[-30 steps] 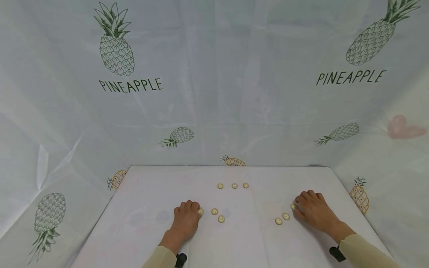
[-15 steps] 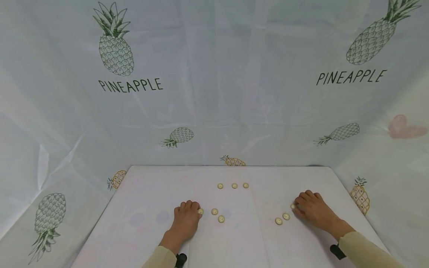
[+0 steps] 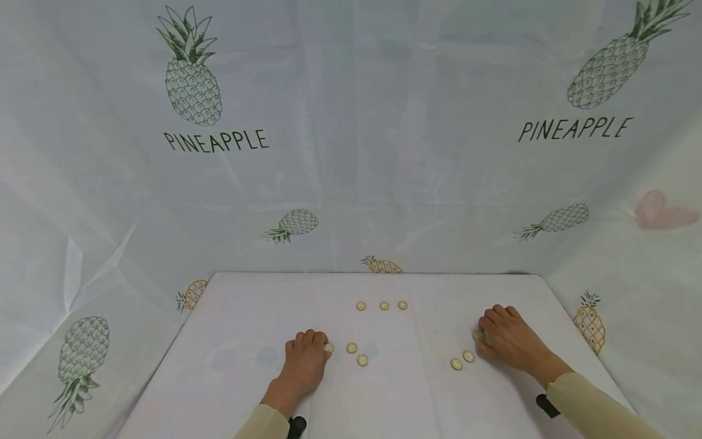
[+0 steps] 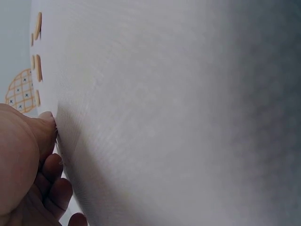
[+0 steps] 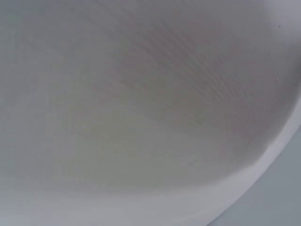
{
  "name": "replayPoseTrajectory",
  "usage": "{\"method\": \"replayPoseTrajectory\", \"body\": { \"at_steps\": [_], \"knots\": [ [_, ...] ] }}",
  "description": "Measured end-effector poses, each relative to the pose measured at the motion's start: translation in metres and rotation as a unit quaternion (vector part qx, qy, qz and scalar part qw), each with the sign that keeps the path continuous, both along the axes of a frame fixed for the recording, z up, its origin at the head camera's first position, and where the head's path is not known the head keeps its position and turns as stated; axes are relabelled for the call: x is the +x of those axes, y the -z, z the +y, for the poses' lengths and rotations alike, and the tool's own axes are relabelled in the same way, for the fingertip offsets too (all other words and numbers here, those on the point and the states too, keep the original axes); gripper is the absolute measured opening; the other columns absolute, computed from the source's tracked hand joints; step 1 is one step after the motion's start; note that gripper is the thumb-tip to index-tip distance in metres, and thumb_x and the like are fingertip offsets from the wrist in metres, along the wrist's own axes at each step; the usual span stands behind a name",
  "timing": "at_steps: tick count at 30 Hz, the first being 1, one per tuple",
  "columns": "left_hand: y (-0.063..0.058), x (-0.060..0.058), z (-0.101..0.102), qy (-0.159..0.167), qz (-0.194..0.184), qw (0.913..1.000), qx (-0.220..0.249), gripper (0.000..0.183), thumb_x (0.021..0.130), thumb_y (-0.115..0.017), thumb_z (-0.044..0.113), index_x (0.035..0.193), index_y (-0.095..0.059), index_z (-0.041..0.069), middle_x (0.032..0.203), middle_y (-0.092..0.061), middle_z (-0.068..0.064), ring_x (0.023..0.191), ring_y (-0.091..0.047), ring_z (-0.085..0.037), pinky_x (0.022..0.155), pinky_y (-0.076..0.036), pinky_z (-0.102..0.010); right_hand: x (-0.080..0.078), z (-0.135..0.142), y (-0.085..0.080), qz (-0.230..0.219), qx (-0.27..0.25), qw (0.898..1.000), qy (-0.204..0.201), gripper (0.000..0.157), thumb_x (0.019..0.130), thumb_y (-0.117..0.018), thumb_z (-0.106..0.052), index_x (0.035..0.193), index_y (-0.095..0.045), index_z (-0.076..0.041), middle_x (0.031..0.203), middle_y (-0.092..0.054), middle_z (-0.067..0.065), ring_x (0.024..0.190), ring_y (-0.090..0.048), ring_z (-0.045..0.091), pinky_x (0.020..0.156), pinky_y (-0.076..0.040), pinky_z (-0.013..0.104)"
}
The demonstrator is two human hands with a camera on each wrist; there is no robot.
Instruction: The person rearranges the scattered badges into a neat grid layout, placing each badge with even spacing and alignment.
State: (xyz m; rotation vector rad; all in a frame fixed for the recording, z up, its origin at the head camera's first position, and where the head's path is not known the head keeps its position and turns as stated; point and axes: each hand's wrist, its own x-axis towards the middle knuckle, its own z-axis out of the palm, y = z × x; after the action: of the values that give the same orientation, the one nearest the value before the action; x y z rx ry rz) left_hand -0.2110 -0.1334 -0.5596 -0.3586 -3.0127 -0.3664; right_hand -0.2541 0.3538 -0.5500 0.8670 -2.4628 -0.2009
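On the table (image 3: pixel 395 402): nine discs (image 3: pixel 384 305) and two busy hands

Near the right, the person's right hand (image 3: pixel 510 336) has thumb and forefinger clamped on a pale disc (image 3: pixel 478 335), the rest of the fingers curled in beside it. Whether that one is touching the cloth or a bit above it, I honestly can't tell from here. Just left of it, a pair of discs (image 3: pixel 462 360) lies flat, one a little nearer the person than the other.

Over on the other side, the left hand (image 3: pixel 307 358) is down low with its fingers curled, and a disc (image 3: pixel 328 347) sits right at its fingertips. They look to be touching, but pinched or just touched? Can't say. Two more discs (image 3: pixel 357 354) lie just to the right of that one, set on a slant.

Further back, in the middle, three more make a loose row, the right two closer together.

Both arms have beige sleeves (image 3: pixel 263 422), with a black gadget (image 3: pixel 297 427) showing under each wrist. Behind it all hangs a pale sheet (image 3: pixel 351 122) printed with pineapples (image 3: pixel 194 91), the word PINEAPPLE showing twice in green. There's also a faint pink heart (image 3: pixel 660 210) over on the right.
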Motion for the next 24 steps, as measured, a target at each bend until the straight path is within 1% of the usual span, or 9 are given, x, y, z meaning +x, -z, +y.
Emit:
{"method": "replayPoseTrajectory", "body": {
  "at_steps": [2, 5, 9, 13, 17, 24],
  "knots": [
    [-0.001, 0.0, 0.0, 0.002, 0.001, 1.0, -0.001, 0.023, 0.1, -0.073, 0.024, 0.113, -0.061, 0.009, 0.098, -0.055, -0.003, 0.093, -0.048, -0.022, 0.087, -0.044, -0.052, -0.002, -0.001, -0.001, 0.003, -0.001, 1.0, -0.008, 0.023, 0.081, -0.068, -0.033, 0.086, -0.06, -0.012, 0.084, -0.053, 0.0, 0.082, -0.049, 0.023, 0.078, -0.042, 0.044],
    [-0.001, 0.0, 0.0, 0.004, 0.001, 1.0, 0.001, 0.023, 0.1, -0.073, 0.024, 0.113, -0.061, 0.009, 0.099, -0.055, -0.003, 0.093, -0.047, -0.022, 0.087, -0.044, -0.052, -0.005, -0.005, -0.002, 0.013, -0.006, 1.0, -0.018, 0.022, 0.083, -0.064, -0.034, 0.086, -0.06, -0.012, 0.083, -0.053, 0.001, 0.081, -0.049, 0.023, 0.077, -0.041, 0.043],
    [-0.001, 0.0, 0.0, 0.003, 0.002, 1.0, 0.005, 0.023, 0.1, -0.073, 0.024, 0.113, -0.06, 0.01, 0.099, -0.055, -0.003, 0.093, -0.047, -0.022, 0.087, -0.044, -0.052, -0.01, -0.014, -0.004, 0.024, -0.006, 0.999, -0.022, 0.024, 0.08, -0.071, -0.031, 0.087, -0.061, -0.011, 0.083, -0.053, 0.001, 0.08, -0.049, 0.023, 0.076, -0.041, 0.042],
    [-0.001, 0.0, 0.001, 0.004, 0.006, 1.0, -0.006, 0.024, 0.1, -0.074, 0.024, 0.114, -0.061, 0.009, 0.099, -0.054, -0.004, 0.092, -0.047, -0.023, 0.086, -0.045, -0.052, -0.015, -0.028, -0.007, 0.017, -0.01, 1.0, -0.022, 0.025, 0.078, -0.077, -0.029, 0.086, -0.061, -0.011, 0.083, -0.053, 0.001, 0.081, -0.048, 0.023, 0.076, -0.04, 0.042],
    [-0.001, 0.0, 0.001, 0.003, 0.003, 0.9999, -0.011, 0.024, 0.1, -0.073, 0.024, 0.115, -0.061, 0.009, 0.098, -0.054, -0.003, 0.092, -0.047, -0.022, 0.086, -0.045, -0.051, -0.02, -0.044, -0.01, 0.008, -0.016, 1.0, -0.025, 0.025, 0.079, -0.078, -0.028, 0.086, -0.062, -0.011, 0.084, -0.054, 0.001, 0.082, -0.048, 0.023, 0.077, -0.04, 0.042],
    [-0.005, 0.001, 0.0, 0.005, 0.005, 1.0, 0.001, 0.023, 0.101, -0.073, 0.023, 0.114, -0.061, 0.008, 0.097, -0.053, -0.003, 0.091, -0.046, -0.022, 0.085, -0.043, -0.05, -0.03, -0.078, -0.013, -0.012, -0.013, 1.0, -0.022, 0.026, 0.083, -0.08, -0.031, 0.09, -0.067, -0.01, 0.086, -0.058, 0.001, 0.085, -0.05, 0.022, 0.081, -0.042, 0.043]
  ]
}}
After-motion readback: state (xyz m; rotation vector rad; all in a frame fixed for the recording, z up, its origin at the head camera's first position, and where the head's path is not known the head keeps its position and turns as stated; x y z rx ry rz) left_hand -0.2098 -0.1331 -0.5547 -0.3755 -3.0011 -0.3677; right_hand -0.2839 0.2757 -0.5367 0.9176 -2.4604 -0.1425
